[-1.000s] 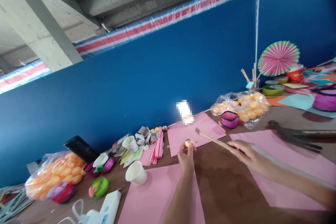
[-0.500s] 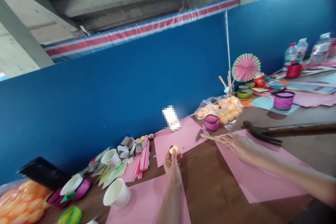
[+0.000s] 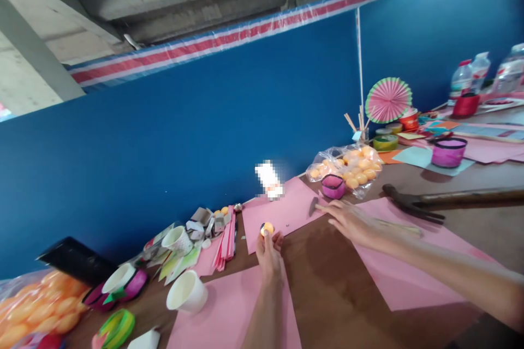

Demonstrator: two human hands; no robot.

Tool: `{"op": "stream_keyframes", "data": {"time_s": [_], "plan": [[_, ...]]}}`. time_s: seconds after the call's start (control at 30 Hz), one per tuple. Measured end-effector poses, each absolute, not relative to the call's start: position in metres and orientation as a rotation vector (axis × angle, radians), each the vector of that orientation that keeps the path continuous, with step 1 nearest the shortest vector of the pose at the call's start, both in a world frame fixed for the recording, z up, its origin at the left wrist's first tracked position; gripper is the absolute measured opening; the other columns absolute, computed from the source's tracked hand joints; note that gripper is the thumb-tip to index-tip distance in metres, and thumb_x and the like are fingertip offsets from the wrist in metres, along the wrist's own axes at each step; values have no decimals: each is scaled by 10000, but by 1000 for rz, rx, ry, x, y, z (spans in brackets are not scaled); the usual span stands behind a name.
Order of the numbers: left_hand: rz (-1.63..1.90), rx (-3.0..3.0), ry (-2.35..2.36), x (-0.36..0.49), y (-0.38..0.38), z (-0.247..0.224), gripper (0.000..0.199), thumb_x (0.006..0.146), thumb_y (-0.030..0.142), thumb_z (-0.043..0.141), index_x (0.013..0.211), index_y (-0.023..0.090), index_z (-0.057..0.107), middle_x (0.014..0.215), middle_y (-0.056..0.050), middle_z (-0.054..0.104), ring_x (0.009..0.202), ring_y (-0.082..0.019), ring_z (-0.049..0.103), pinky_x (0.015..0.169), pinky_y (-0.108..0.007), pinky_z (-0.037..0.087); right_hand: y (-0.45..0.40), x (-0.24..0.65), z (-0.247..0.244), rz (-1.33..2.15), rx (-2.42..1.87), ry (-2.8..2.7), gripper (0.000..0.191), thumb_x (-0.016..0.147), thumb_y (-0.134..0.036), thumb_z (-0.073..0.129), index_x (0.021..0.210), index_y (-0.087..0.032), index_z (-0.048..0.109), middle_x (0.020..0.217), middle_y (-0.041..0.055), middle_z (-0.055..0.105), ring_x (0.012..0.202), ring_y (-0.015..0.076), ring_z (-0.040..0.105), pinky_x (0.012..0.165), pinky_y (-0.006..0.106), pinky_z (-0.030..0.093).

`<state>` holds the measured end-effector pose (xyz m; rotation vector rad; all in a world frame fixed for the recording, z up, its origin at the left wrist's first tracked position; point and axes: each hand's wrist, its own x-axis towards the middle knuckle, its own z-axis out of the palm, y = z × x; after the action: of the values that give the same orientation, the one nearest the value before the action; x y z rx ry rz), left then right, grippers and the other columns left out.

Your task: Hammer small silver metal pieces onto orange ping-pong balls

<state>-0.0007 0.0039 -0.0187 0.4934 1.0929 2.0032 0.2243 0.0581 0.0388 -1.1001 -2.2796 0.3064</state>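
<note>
My left hand (image 3: 268,256) pinches an orange ball (image 3: 267,228) with a dark patch on its left side, above the brown table. Further right, my right hand (image 3: 352,221) is over the small hammer, its fingers around the wooden handle near the head (image 3: 313,206). The handle's other end (image 3: 399,227) shows beyond the wrist, over a pink sheet (image 3: 413,272). Another pink sheet (image 3: 278,207) lies behind my left hand, and a third (image 3: 229,311) lies under my left forearm.
A large claw hammer (image 3: 450,198) lies at the right. Behind are a bag of orange balls (image 3: 360,169) and a small magenta container (image 3: 333,186). A white cup (image 3: 187,292) stands at the left, near green tape rolls (image 3: 117,330) and a bigger bag of balls (image 3: 41,308).
My right hand has slid left along the small hammer's handle, closer to its head. The ball in my left hand has turned slightly. The view has shifted a little.
</note>
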Motion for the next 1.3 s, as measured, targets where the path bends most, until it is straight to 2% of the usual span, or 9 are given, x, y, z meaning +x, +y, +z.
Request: {"op": "stream_keyframes", "data": {"time_s": [0.17,0.37,0.47,0.67,0.83,1.03,1.17,1.3], "plan": [[2029,461,1115,-1,5,-20,312,731,386,595,972,198,533,913,-42,581,719,-121,633,727,-295,507,60,171,41,213,-992,-2511,186,807,-154,453,922,-163,599,935,92,597,888,205,549,804,302,386],[1989,528,1137,4,1,-16,382,694,346,649,1025,199,529,939,-43,580,757,-122,629,780,-296,496,67,128,31,236,-971,-2557,219,828,-144,424,972,-158,588,943,88,606,908,189,545,774,261,386],[1951,647,1189,4,1,-18,473,661,314,685,1089,200,518,972,-55,596,826,-139,618,787,-283,487,72,118,21,229,-978,-2565,223,841,-137,409,962,-161,594,919,84,607,893,186,545,753,257,383],[1903,777,1260,1,-1,-22,537,673,299,681,1164,200,485,1014,-78,607,887,-151,597,798,-269,468,78,115,10,199,-974,-2573,212,845,-159,410,768,-159,608,798,93,593,795,204,540,645,265,371],[1895,750,1188,4,-4,-17,512,696,318,662,1160,188,487,972,-67,603,849,-138,602,787,-265,473,79,119,4,229,-947,-2518,200,840,-154,397,778,-162,587,780,85,597,787,211,538,634,269,369],[1886,712,1151,5,-3,-16,500,704,343,653,1155,181,508,958,-73,620,839,-154,617,812,-307,478,77,120,-5,448,-863,-2323,148,848,-173,372,867,-189,518,832,38,608,770,161,566,672,247,409],[1867,699,1113,6,-4,-13,527,706,356,650,1182,201,485,1008,-80,614,904,-183,612,850,-345,470,75,118,-5,676,-765,-2075,112,840,-228,409,828,-196,516,805,36,597,733,164,567,682,265,427],[1875,636,1106,8,-5,-8,504,709,354,648,1165,211,486,995,-69,612,875,-166,618,837,-339,477,74,117,-3,824,-742,-1961,147,843,-282,423,773,-197,520,756,28,588,701,165,560,657,265,429]]}}
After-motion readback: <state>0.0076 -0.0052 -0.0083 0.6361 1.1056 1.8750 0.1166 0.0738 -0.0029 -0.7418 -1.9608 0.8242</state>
